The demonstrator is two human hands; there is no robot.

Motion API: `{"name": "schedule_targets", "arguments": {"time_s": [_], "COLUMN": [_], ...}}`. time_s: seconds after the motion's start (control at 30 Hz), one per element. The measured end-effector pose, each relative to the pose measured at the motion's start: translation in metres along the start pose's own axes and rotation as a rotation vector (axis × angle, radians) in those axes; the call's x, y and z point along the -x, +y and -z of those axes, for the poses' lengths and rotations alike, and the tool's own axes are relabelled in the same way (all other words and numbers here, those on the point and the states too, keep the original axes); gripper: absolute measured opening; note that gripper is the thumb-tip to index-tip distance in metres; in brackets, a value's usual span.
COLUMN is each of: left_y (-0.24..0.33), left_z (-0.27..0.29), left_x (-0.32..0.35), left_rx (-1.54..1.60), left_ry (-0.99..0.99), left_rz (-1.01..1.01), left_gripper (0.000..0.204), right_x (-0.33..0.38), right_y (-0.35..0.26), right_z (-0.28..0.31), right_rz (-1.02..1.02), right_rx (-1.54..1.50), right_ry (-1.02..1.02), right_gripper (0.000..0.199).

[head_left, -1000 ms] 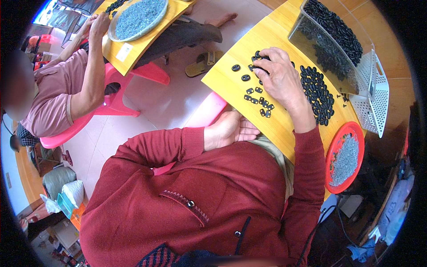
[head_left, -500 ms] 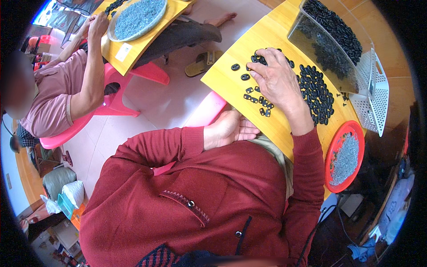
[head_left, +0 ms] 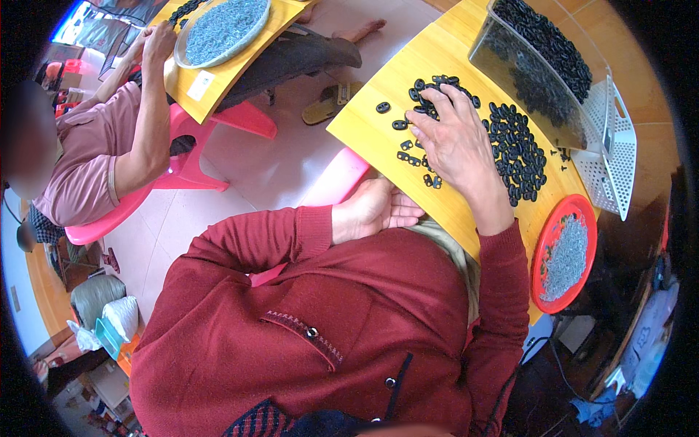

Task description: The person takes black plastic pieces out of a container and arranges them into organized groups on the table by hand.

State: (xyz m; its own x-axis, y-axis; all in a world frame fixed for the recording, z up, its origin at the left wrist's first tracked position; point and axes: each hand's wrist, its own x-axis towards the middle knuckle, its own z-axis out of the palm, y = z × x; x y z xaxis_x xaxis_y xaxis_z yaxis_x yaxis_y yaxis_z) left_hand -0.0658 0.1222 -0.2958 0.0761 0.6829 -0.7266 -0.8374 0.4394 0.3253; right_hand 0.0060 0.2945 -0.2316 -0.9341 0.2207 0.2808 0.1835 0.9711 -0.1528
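Observation:
My right hand (head_left: 457,142) reaches over the yellow table with its fingers spread and bent. Its fingertips rest at a cluster of small black oval pieces with two holes (head_left: 440,79); I see nothing gripped between them. Several smaller black two-holed blocks (head_left: 432,180) lie nearer me, partly hidden under the hand. Right of the hand spreads a larger pile of the black oval pieces (head_left: 515,156). My left hand (head_left: 375,209) lies palm up at the table's near edge, above my lap, its fingers stretched out and holding nothing.
A clear bin (head_left: 528,95) full of black pieces stands at the far right, beside a white perforated basket (head_left: 619,146). A red plate (head_left: 539,280) of silvery screws sits at the right edge. On the left, another person works at a yellow table with a tray (head_left: 182,52) of screws.
My right hand has drawn slightly back toward me, uncovering more black oval pieces past the fingertips and covering some small blocks. My left hand has stayed in place.

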Motion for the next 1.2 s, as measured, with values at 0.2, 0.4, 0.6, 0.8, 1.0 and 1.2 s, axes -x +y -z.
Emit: {"name": "schedule_targets", "arguments": {"time_s": [0.2,0.4,0.6,0.8,1.0,1.2], "left_y": [0.0,0.0,0.001,-0.001,0.0,-0.002], "left_z": [-0.001,0.003,-0.001,-0.001,-0.002,0.0], "left_x": [0.0,-0.001,0.001,-0.003,0.001,-0.002], "left_rx": [0.002,0.009,-0.004,0.01,-0.003,-0.001], "left_ry": [0.016,-0.002,0.022,0.034,0.019,0.016], "left_rz": [-0.003,-0.005,-0.007,-0.007,-0.002,-0.024], "left_gripper": [0.045,0.044,0.045,0.047,0.045,0.051], "right_x": [0.01,0.013,0.02,0.033,0.051,0.067], "right_y": [0.0,-0.004,-0.008,-0.01,-0.015,-0.013], "right_z": [0.001,0.003,0.007,0.007,0.014,0.014], "right_rz": [-0.017,-0.003,-0.02,-0.032,-0.055,-0.152], "right_rx": [-0.021,-0.044,-0.092,-0.137,-0.146,-0.206], "right_ry": [0.007,0.008,0.011,0.031,0.047,0.211], "right_gripper": [0.025,0.026,0.029,0.027,0.025,0.025]}}
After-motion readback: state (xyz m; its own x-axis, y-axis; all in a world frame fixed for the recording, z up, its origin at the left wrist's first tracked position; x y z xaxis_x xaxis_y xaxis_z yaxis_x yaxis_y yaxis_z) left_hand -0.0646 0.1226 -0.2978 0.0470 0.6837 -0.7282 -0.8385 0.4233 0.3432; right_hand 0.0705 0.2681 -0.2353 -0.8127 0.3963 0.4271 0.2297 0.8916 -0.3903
